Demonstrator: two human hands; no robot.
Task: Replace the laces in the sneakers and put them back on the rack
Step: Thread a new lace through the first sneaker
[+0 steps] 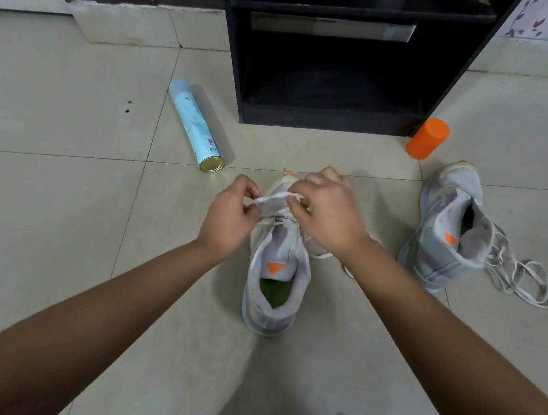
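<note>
Sneaker sits mid-floor with open tile on both sides — left hand and right hand each pinch its lace near the toe; the rack stands ahead.

No words are legible anywhere. The spray can bears a barcode and fine print too small to read. An orange triangle mark sits on the tongue of the middle sneaker and the right-side sneaker.

pale grey sneakers with orange triangles, white lace, black rack, orange cap
</note>
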